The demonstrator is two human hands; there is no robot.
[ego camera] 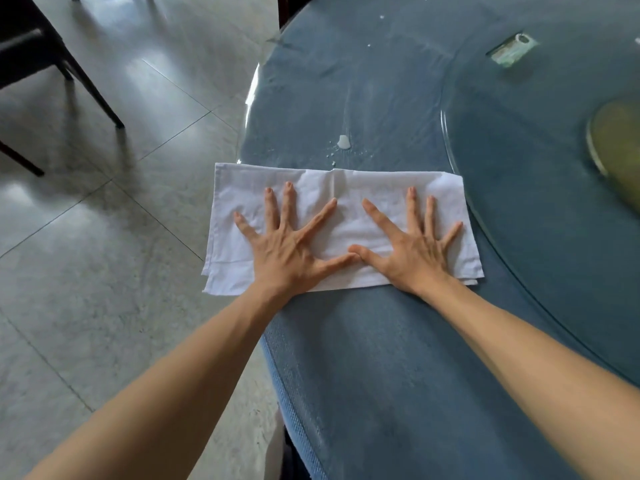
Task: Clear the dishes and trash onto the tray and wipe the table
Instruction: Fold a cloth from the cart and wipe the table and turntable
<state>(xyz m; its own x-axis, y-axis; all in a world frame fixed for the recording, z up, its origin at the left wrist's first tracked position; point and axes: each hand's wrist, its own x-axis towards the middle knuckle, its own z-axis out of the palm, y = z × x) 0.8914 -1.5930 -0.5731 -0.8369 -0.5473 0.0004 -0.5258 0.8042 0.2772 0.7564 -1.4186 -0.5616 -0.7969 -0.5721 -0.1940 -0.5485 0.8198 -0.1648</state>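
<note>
A folded white cloth [346, 188] lies flat on the round table with the blue tablecloth [398, 375], its left end hanging past the table's edge. My left hand [287, 244] presses on the cloth's left half with fingers spread. On the right half my right hand [408, 247] presses down the same way, thumb tips touching. Just beyond the cloth lies a white spill with small crumbs [343, 143]. More white specks [382, 17] dot the far part of the table.
A glass turntable [502, 220] covers the table's right side; a blurred yellow-green dish [616, 140] and a small greenish packet [514, 50] rest on it. Dark chair legs [86, 88] stand on the grey tiled floor at the left.
</note>
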